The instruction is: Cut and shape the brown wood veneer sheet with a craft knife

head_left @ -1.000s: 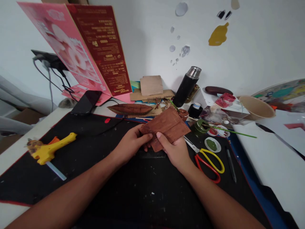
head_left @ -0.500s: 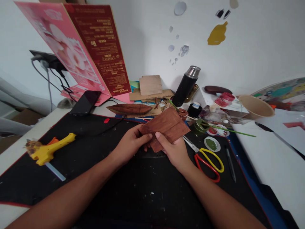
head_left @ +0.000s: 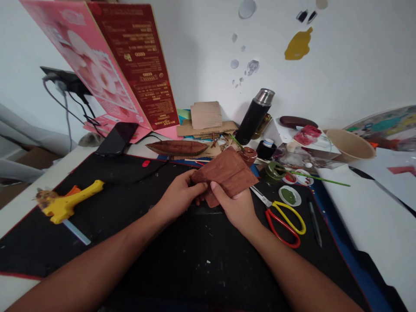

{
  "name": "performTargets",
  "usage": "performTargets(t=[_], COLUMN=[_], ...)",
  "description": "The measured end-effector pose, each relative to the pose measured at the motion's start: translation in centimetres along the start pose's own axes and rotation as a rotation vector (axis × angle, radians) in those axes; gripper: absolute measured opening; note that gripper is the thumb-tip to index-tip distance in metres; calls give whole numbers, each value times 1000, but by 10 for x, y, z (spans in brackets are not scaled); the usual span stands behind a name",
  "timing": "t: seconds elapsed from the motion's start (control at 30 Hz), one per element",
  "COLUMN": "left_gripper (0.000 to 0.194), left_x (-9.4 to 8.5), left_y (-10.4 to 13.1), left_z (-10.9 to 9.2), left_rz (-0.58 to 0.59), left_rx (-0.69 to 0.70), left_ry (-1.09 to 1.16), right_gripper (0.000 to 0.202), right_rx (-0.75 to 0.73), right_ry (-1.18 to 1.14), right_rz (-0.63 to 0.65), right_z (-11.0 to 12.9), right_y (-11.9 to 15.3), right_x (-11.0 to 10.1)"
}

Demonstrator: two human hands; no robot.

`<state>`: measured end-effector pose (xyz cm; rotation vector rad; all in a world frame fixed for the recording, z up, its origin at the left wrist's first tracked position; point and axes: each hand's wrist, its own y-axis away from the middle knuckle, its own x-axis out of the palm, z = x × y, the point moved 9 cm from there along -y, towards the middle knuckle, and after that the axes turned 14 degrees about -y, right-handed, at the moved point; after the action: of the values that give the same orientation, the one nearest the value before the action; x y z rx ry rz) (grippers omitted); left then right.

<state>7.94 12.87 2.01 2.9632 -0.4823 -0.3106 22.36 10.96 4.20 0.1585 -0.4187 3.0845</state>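
Observation:
Both hands hold a flat reddish-brown painted sheet [head_left: 229, 171], probably card, with a crease or seam running across it. At its left edge my left hand [head_left: 183, 190] pinches it between thumb and fingers. My right hand [head_left: 235, 201] grips the lower edge, its thumb lying on top and its fingers hidden underneath. The two thumb tips nearly meet. Just behind the sheet lies a brown boat-shaped piece [head_left: 177, 148]. Scissors [head_left: 276, 212] with one red and one yellow handle rest to the right of my right hand.
A yellow glue gun [head_left: 69, 203] lies on the black mat [head_left: 182, 264] at left, near a phone [head_left: 117, 138]. Rightward are a green paint jar [head_left: 273, 173], a lid of green paint [head_left: 290, 196] and a pen [head_left: 314, 223]. A black thermos [head_left: 255, 117] stands behind.
The sheet has tilted slightly, its top edge dropping a little. Both hands keep their hold in nearly the same place.

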Motion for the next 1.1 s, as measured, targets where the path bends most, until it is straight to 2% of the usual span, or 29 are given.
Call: performTargets(t=[0.2, 0.37, 0.6, 0.73, 1.0, 1.1], left_gripper=[26, 25, 29, 30, 32, 33], left_x=[1, 2, 4, 0, -4, -2], left_y=[-1, -2, -1, -1, -1, 0], left_z=[6, 8, 4, 3, 2, 0], left_rz=[-6, -2, 14, -15, -26, -13], left_rx=[-42, -78, -15, 27, 42, 38], left_ry=[-1, 11, 62, 95, 86, 64], right_gripper=[14, 14, 17, 23, 35, 37], right_rx=[-72, -69, 9, 52, 211, 226], right_ry=[26, 64, 35, -18, -156, -158], right_rz=[13, 33, -7, -21, 19, 16], right_z=[3, 2, -2, -5, -19, -20], right_y=[0, 0, 0, -2, 0, 1], right_x=[3, 5, -1, -4, 1, 1])
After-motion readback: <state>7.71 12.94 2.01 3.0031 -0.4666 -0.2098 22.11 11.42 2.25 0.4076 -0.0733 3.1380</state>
